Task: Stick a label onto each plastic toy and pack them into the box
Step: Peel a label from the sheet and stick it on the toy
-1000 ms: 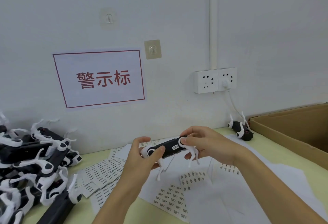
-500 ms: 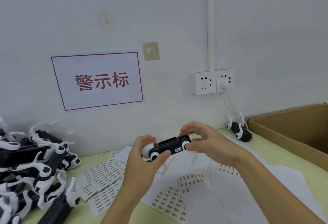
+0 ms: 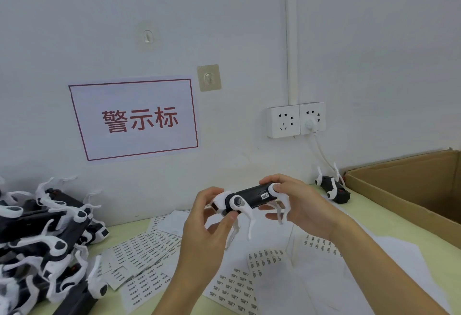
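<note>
Toy (image 3: 252, 198) gripped between left hand (image 3: 212, 217); right hand (image 3: 296, 205)

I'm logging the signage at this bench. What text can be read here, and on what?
"警示标" in red, on the wall sign.
Label on the toy held by the left hand and right hand: too small to read.
Label sheets on the table: print too blurred to read.
</note>
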A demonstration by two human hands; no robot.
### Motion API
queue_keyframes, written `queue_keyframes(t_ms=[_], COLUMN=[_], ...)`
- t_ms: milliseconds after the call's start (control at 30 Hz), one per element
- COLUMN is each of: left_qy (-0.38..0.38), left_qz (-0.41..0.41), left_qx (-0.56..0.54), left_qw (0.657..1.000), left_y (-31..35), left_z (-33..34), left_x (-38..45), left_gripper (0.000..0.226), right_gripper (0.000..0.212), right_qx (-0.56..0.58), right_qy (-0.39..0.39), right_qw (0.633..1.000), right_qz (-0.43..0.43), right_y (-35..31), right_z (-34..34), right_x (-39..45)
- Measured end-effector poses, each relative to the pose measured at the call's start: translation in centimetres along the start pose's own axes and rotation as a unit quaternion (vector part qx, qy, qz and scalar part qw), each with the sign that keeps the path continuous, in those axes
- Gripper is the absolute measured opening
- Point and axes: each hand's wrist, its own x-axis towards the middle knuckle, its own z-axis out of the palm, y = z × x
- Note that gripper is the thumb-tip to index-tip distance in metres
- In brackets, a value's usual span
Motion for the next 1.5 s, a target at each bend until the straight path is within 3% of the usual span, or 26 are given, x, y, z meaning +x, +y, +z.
queue_keyframes(t_ms=[167,367,567,767,867,967,1033,1100,1233,1400,1500], left_qy=[0.018,-0.012,-0.097,-0.174,-0.162,-0.182,-0.248,-0.315,-0.376,-0.355,-0.350], left_qz=[-0.018,-0.048,-0.070,-0.123,-0.131,-0.109,-0.031,0.076,0.195,0.270,0.289], left_qx=[-0.018,-0.044,-0.066,-0.130,-0.147,-0.131,-0.040,0.059,0.197,0.253,0.270], left_qw=[1.000,0.998,0.991,0.968,0.967,0.968,0.967,0.944,0.884,0.858,0.849], left_y=[0.0,0.4,0.2,1.8,2.4,2.4,2.2,1.9,0.8,0.7,0.3], left_z=[0.2,1.0,5.5,14.4,20.0,26.1,29.8,33.2,37.6,38.1,38.8], left_x=[-0.1,-0.6,-0.6,0.3,0.3,-0.4,-1.1,-2.1,-2.8,-2.5,-2.2], left_gripper=[0.035,0.034,0.035,0.036,0.038,0.030,0.026,0.038,0.046,0.034,0.033], right_gripper=[0.026,0.015,0.045,0.046,0.034,0.009,0.014,0.013,0.011,0.014,0.018], right_qx=[0.020,-0.056,-0.113,0.017,0.049,0.074,0.089,0.078,0.024,-0.170,-0.326], right_qy=[-0.027,-0.068,-0.144,-0.001,0.109,0.237,0.318,0.402,0.512,0.561,0.515], right_qw=[0.999,0.993,0.965,0.984,0.984,0.967,0.944,0.912,0.853,0.772,0.716], right_qz=[0.016,0.079,0.188,0.179,0.130,0.059,0.023,0.018,0.099,0.245,0.341], right_y=[-0.8,-3.0,-3.9,-3.6,-3.9,-5.5,-6.4,-6.7,-4.7,0.8,3.6], right_z=[0.5,-0.1,-5.1,-12.5,-16.1,-20.4,-23.9,-27.7,-35.5,-44.0,-47.8], right_x=[-1.1,-2.8,-5.8,-11.5,-14.4,-16.7,-17.3,-17.0,-15.2,-12.8,-11.9])
